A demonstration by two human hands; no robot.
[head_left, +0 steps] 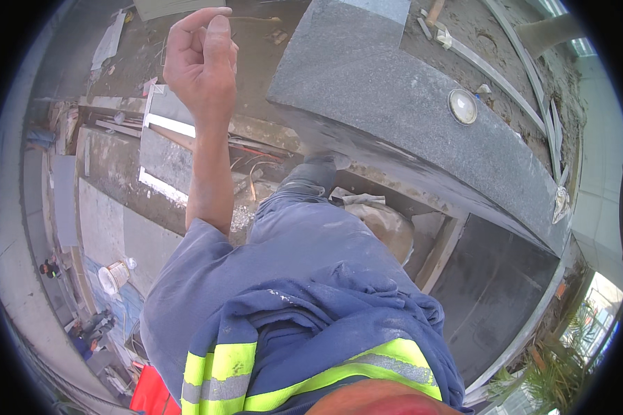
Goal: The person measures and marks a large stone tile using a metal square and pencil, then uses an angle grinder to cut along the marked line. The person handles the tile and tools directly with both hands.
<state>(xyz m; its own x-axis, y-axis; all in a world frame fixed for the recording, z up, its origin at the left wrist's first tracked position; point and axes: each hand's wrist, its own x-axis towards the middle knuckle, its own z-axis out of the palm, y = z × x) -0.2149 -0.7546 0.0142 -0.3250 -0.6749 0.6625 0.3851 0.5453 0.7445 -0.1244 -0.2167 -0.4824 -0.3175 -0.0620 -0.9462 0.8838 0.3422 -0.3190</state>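
My left hand [202, 59] is raised at the upper left, with my bare forearm stretched away from me. Its fingers are loosely curled, the thumb close under the index finger but apart from it, and I see nothing between them. Pale dust marks the fingertips. Below the hand lies a grey slab with white edges [167, 142]; the hand does not appear to touch it. To the right runs a big dark grey stone-clad ledge [387, 104] with a round white lid or shallow tin [462, 106] on top. My right hand is out of view.
One shoe [339, 160] stands by the ledge's foot. A dusty sack [386, 229] lies in the gap beside it. Wood strips and rubble [256, 155] litter the ground. Further left are a white bucket [113, 277] and another person [90, 332]. Long strips [498, 76] lie on soil behind the ledge.
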